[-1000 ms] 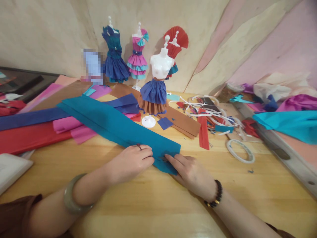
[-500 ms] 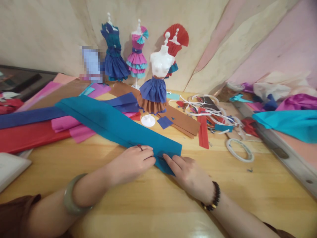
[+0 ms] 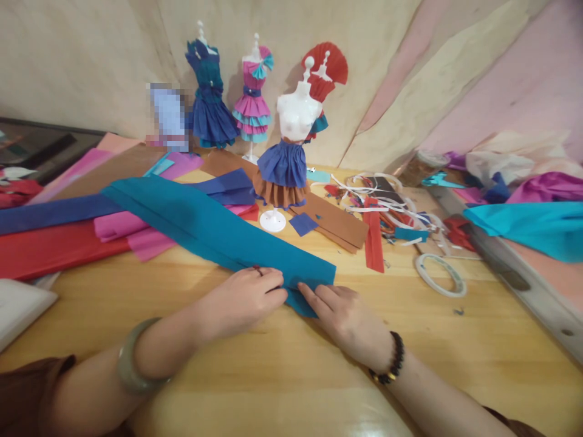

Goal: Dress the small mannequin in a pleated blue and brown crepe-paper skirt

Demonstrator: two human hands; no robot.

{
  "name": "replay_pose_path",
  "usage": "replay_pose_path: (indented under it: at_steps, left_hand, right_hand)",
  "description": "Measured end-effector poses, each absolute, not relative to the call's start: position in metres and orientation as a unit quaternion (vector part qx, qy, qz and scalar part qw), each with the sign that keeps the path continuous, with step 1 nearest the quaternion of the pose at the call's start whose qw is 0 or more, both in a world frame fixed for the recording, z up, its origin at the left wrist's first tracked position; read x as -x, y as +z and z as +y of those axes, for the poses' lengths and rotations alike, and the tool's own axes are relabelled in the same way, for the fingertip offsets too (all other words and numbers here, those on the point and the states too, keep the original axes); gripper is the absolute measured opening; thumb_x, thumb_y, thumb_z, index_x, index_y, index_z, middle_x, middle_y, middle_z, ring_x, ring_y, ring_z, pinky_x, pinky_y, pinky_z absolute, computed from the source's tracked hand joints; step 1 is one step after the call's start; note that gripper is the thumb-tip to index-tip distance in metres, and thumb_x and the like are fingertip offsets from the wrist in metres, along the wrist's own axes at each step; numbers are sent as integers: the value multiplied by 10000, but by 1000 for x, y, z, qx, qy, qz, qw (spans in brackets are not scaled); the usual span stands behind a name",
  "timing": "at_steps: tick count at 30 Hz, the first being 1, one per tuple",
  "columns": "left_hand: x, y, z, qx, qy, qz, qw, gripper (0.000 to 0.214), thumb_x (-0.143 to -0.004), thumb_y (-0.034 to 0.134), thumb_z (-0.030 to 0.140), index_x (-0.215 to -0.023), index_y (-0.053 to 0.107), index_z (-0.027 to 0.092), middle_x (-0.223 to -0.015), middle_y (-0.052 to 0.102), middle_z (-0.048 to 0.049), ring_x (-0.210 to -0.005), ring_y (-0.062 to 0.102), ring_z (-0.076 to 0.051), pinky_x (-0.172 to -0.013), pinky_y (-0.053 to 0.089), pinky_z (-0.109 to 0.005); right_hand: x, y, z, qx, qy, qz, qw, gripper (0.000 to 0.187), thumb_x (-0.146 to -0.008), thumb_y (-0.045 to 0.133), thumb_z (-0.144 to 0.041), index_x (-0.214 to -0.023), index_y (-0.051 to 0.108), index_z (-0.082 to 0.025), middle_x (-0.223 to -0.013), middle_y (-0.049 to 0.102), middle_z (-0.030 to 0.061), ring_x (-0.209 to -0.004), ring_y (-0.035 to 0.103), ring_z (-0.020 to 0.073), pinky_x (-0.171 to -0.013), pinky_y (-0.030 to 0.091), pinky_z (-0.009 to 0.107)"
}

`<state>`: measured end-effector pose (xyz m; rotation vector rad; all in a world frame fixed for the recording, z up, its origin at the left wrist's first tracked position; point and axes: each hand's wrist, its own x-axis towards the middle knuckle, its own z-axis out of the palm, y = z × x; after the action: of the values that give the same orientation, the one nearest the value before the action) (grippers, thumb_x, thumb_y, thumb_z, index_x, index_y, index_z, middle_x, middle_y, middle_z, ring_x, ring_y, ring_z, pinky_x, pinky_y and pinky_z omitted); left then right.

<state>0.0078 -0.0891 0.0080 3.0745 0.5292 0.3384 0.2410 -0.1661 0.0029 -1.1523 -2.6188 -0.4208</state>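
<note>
A long folded strip of teal crepe paper (image 3: 204, 221) runs diagonally over the table to my hands, with a crease along its length. My left hand (image 3: 252, 295) has its fingers closed on the strip's near edge. Close to the right end, my right hand (image 3: 340, 314) grips the same edge, thumb hidden beneath and index finger along the fold. A small gap separates the two hands. Behind the strip stands a white mini mannequin (image 3: 298, 115) in a blue and brown ruffled skirt (image 3: 282, 170).
Several dressed mini mannequins (image 3: 252, 109) stand along the wall. Red crepe paper (image 3: 59, 252) and other coloured sheets lie at left. A brown folded strip (image 3: 337, 221), a tape roll (image 3: 441, 275) and tangled white strips (image 3: 387, 197) lie right. A grey ledge (image 3: 514, 279) borders the right side.
The teal edge by my right fingers has turned up slightly, so less of the lower flap shows. Both hands stay in nearly the same place.
</note>
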Motion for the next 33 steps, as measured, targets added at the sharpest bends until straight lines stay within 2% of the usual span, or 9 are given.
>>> replay_pose_path:
  at_steps: [12, 17, 26, 33]
  left_hand:
    - [-7, 9, -89, -980, 106, 167, -2, 204, -933, 471, 82, -960, 647, 181, -1015, 661, -68, -1022, 630, -206, -837, 501, -313]
    - [-6, 9, -82, -976, 146, 161, 13, 185, -948, 479, 127, -984, 650, 186, -995, 675, -68, -1045, 608, -210, -848, 504, -311]
    - [-1, 7, -72, -975, 162, 148, 16, 194, -946, 479, 135, -866, 650, 177, -890, 677, -61, -1027, 596, -211, -855, 502, -320]
    - [-3, 6, -76, -976, 160, 149, -3, 216, -958, 461, 129, -873, 653, 176, -873, 676, -57, -1022, 602, -212, -847, 497, -318]
  right_hand:
    - [-240, 2, -165, 394, -132, -899, 140, 317, -996, 364, -75, -1214, 581, 2, -735, 638, 66, -588, 597, 204, -493, 490, 342]
    - [-241, 2, -164, 399, -131, -896, 142, 328, -1006, 346, -81, -1200, 599, -6, -725, 636, 60, -581, 595, 194, -501, 495, 332]
    - [-243, 1, -164, 404, -124, -895, 142, 303, -987, 407, -83, -1205, 605, -13, -731, 636, 58, -582, 602, 202, -505, 493, 342]
    - [-242, 0, -164, 407, -124, -893, 146, 303, -983, 414, -74, -1223, 587, -6, -748, 642, 60, -603, 614, 198, -520, 498, 333]
